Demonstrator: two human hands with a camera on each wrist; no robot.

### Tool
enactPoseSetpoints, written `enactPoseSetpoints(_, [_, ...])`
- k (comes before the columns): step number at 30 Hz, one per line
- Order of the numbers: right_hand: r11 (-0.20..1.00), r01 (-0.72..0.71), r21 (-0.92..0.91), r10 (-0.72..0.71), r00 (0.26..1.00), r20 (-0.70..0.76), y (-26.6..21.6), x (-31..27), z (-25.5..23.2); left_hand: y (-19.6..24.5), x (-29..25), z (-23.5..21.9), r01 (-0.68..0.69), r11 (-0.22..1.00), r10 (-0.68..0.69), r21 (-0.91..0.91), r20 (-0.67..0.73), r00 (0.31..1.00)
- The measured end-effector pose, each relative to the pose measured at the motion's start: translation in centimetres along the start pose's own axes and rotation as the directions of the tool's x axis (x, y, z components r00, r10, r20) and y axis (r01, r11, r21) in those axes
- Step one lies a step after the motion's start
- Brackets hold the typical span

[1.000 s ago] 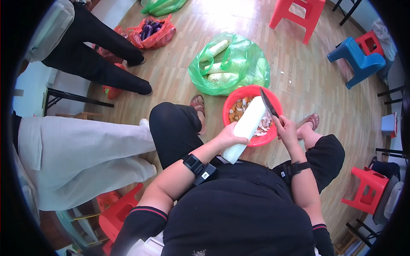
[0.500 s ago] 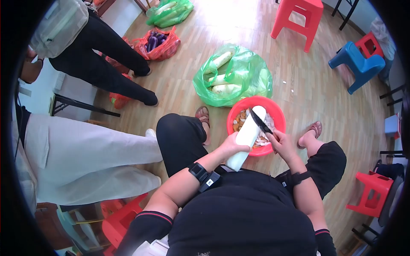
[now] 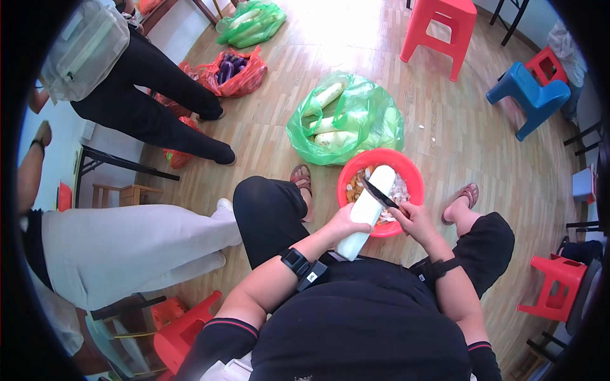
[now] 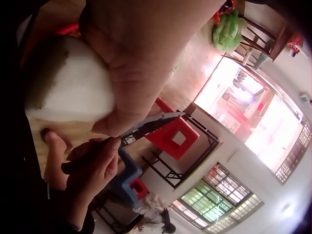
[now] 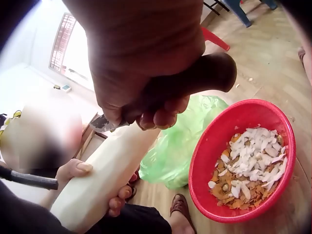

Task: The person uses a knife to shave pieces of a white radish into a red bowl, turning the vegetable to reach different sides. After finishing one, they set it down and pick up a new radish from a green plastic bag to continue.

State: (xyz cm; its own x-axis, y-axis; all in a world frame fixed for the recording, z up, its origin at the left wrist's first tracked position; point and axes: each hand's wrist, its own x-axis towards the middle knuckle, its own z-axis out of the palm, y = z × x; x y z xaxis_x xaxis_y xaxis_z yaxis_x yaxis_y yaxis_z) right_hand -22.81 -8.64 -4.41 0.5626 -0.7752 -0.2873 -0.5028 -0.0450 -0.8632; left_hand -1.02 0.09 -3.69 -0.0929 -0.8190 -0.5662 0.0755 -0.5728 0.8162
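A long peeled white radish (image 3: 366,208) slants over the red basin (image 3: 417,184), its near end close to the person's lap. The left hand (image 3: 343,223) grips its lower part, thumb across the top and fingers underneath. In the right hand (image 3: 416,222) is a knife (image 3: 380,194) with a dark blade, which crosses the radish's upper half in the head view. The right wrist view shows the fingers wrapped around the knife's brown handle (image 5: 195,80). White and orange peelings (image 5: 258,156) lie in the basin below.
Beyond the basin, a green plastic bag (image 3: 381,120) holds several unpeeled radishes. A red bag of eggplants (image 3: 232,66) lies farther left. Two people stand at the left, one in pale trousers (image 3: 140,247). Red stools (image 3: 438,32) and a blue stool (image 3: 530,95) stand around.
The knife has swung from beside the radish's right edge to across its top, then a little nearer the left hand. The left hand keeps its grip. The person in pale trousers has shifted.
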Motion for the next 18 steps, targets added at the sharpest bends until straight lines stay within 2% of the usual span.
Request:
enactPoseSetpoints(3, [0.999,0.028,-0.042,-0.029,0.999,-0.025,0.5,0.3,-0.2,-0.6,0.2,0.0,-0.013,1.0,0.013,-0.005,0.023,1.0])
enactPoseSetpoints(5, [0.999,0.014,-0.046,-0.022,0.985,-0.174,1.4,0.6,-0.6,0.4,-0.5,0.3,-0.061,0.998,0.062,-0.034,0.02,0.998])
enactPoseSetpoints(8, [1.0,-0.005,-0.001,0.005,0.954,-0.3,4.8,1.9,-0.9,-0.2,-0.3,0.0,-0.047,0.999,0.047,0.015,0.027,0.999])
enactPoseSetpoints(10, [0.998,-0.009,-0.069,-0.014,0.943,-0.333,6.3,1.9,-1.0,0.2,-0.4,-0.1,-0.04,0.999,0.039,0.033,0.028,0.999])
enactPoseSetpoints(12, [0.992,-0.122,0.014,0.121,0.954,-0.275,5.6,1.5,-1.1,0.3,-0.6,0.0,-0.023,0.999,0.022,0.045,0.032,0.999])
enactPoseSetpoints(13, [0.958,-0.205,0.199,0.244,0.949,-0.198,4.9,1.4,-1.1,0.4,-0.6,0.1,-0.02,0.999,0.02,0.038,0.019,1.0])
enactPoseSetpoints(14, [0.96,-0.193,0.201,0.235,0.948,-0.213,4.7,1.4,-1.1,0.5,-0.7,0.1,-0.019,0.999,0.018,0.03,0.004,1.0])
enactPoseSetpoints(16, [0.791,-0.262,0.553,0.353,0.934,-0.062,4.3,1.5,-1.0,0.6,-0.7,0.3,-0.048,0.999,0.048,0.016,0.021,0.999])
enactPoseSetpoints(17, [0.721,-0.279,0.634,0.374,0.927,-0.017,3.9,1.7,-1.0,0.4,-0.3,0.2,-0.051,0.999,0.052,-0.014,0.057,0.997])
enactPoseSetpoints(18, [0.72,-0.27,0.639,0.367,0.93,-0.021,3.0,1.7,-1.0,0.9,-0.4,0.4,-0.047,0.998,0.051,-0.047,0.092,0.994])
